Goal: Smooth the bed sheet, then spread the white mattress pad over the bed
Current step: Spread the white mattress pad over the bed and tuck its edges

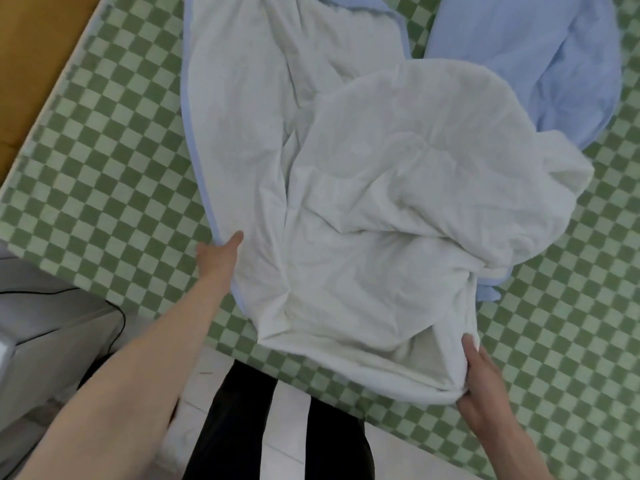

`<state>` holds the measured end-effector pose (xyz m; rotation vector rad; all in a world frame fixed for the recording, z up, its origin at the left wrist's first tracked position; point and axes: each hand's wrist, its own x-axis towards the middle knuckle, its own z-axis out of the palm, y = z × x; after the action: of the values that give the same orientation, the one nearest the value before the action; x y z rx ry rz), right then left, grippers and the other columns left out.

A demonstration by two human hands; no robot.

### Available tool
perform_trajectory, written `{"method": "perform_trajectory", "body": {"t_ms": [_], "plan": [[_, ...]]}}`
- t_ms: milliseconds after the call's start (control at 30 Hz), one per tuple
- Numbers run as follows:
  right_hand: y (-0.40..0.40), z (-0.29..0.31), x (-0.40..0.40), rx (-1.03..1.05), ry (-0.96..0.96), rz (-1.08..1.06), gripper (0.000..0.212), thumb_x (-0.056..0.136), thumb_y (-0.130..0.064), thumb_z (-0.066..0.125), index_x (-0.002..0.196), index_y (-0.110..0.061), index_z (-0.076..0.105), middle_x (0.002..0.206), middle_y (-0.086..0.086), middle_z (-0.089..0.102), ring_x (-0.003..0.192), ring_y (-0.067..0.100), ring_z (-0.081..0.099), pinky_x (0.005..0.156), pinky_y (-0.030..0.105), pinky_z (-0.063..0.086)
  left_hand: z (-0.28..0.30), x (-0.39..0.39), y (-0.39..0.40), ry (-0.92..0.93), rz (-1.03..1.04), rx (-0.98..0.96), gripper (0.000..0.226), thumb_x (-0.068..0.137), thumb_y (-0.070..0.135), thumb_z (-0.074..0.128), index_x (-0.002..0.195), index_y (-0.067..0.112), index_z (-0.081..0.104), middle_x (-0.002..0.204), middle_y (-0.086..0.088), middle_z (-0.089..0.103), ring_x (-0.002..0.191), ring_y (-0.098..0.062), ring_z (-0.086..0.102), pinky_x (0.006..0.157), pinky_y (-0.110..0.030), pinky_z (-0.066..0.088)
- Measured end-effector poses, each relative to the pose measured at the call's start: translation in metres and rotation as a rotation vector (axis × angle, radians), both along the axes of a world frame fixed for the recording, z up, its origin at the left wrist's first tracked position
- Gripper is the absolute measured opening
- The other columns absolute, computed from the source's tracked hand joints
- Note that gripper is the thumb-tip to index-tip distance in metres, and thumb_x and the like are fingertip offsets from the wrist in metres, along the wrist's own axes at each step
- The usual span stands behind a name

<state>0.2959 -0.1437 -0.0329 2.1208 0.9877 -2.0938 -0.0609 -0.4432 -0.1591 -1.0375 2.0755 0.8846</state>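
Observation:
The white mattress pad [363,209], edged in light blue, lies bunched and folded in the middle of the bed. Under it the green-and-white checked bed sheet [114,174] covers the mattress. My left hand [220,252] grips the pad's left blue-trimmed edge, thumb on top and fingers under the cloth. My right hand [483,382] holds the pad's near right corner at the bed's front edge, fingers curled into the fabric. A big fold of the pad is flipped over toward the right.
A light blue pillow [540,64] lies at the far right on the sheet. A wooden surface [31,46] shows past the bed's left side. A grey unit with a black cable [52,327] stands at lower left. My dark trouser legs [242,427] stand on white floor tiles.

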Motion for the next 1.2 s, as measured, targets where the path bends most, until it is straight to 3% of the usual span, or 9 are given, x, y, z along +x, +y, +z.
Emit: {"method": "perform_trajectory", "body": {"t_ms": [167,367,500,600,667,800,900,1067,1200], "plan": [[0.010,0.006,-0.001,0.091,-0.059,0.040,0.029,0.104,-0.034,0.053,0.129,-0.021,0.062,0.114,0.001,0.076,0.102,0.022,0.074,0.075,0.035,0.063,-0.018,-0.021,0.014,0.037,-0.148,-0.032,0.063,0.090,0.033,0.067,0.140,0.004,0.043,0.140,-0.015,0.056,0.120,-0.035,0.060,0.090,-0.039,0.049],[-0.009,-0.015,-0.003,0.128,-0.109,0.107,0.031,0.100,-0.043,0.058,0.125,-0.027,0.066,0.117,-0.005,0.075,0.111,0.022,0.070,0.096,0.044,0.055,-0.019,-0.019,0.003,0.137,-0.327,-0.121,0.052,0.100,0.042,0.055,0.130,-0.001,0.059,0.134,-0.022,0.062,0.120,-0.039,0.059,0.103,-0.047,0.050],[-0.032,-0.021,-0.007,0.063,-0.050,0.144,0.069,0.082,-0.063,0.072,0.141,-0.033,0.052,0.126,-0.015,0.069,0.114,0.011,0.068,0.099,0.039,0.054,0.008,0.007,-0.005,0.379,-0.268,-0.087,0.030,0.103,0.038,0.048,0.108,0.009,0.055,0.110,-0.013,0.063,0.094,-0.024,0.056,0.083,-0.035,0.043],[-0.054,-0.033,-0.019,0.075,-0.085,0.289,0.081,0.076,-0.055,0.082,0.144,-0.034,0.045,0.127,-0.016,0.065,0.112,0.009,0.066,0.097,0.036,0.054,0.043,0.070,-0.031,0.560,-0.094,-0.072,0.024,0.102,0.043,0.043,0.099,0.021,0.052,0.098,0.003,0.056,0.091,-0.016,0.050,0.079,-0.027,0.038],[-0.066,-0.044,-0.027,0.114,-0.138,0.363,0.070,0.084,-0.040,0.078,0.145,-0.026,0.046,0.129,-0.011,0.063,0.113,0.013,0.063,0.099,0.037,0.052,0.056,0.128,-0.055,0.474,0.011,-0.061,0.027,0.101,0.044,0.044,0.113,0.023,0.057,0.111,0.001,0.061,0.099,-0.021,0.056,0.085,-0.029,0.043],[-0.074,-0.051,-0.034,0.128,-0.295,0.378,0.035,0.100,-0.029,0.054,0.133,-0.018,0.058,0.121,-0.002,0.062,0.104,0.019,0.058,0.091,0.030,0.045,0.058,0.239,-0.079,0.045,0.013,-0.012,0.028,0.103,0.032,0.050,0.110,0.005,0.055,0.115,-0.021,0.065,0.098,-0.037,0.065,0.084,-0.046,0.057],[-0.060,-0.046,-0.023,0.158,-0.286,0.232,0.018,0.100,-0.022,0.047,0.107,-0.023,0.063,0.110,-0.004,0.066,0.087,0.012,0.059,0.076,0.027,0.044,0.058,0.273,-0.067,-0.113,-0.007,0.171,0.026,0.108,0.028,0.048,0.120,0.006,0.053,0.115,-0.017,0.066,0.102,-0.032,0.069,0.070,-0.035,0.062],[0.002,-0.019,0.022,0.184,-0.296,-0.202,0.028,0.090,-0.014,0.048,0.114,-0.010,0.063,0.089,0.002,0.065,0.076,0.018,0.060,0.073,0.033,0.050,0.065,0.280,-0.032,-0.154,0.065,0.278,0.019,0.108,0.024,0.047,0.118,0.010,0.056,0.118,-0.015,0.066,0.107,-0.035,0.068,0.077,-0.043,0.063],[0.103,0.026,0.089,0.245,-0.323,-0.276,0.032,0.079,-0.022,0.058,0.110,-0.012,0.063,0.082,-0.012,0.054,0.075,-0.003,0.049,0.071,0.026,0.037,0.085,0.300,-0.017,-0.029,-0.010,0.247,0.016,0.102,0.020,0.044,0.108,0.019,0.059,0.106,-0.006,0.068,0.090,-0.030,0.072,0.065,-0.040,0.063]]}}
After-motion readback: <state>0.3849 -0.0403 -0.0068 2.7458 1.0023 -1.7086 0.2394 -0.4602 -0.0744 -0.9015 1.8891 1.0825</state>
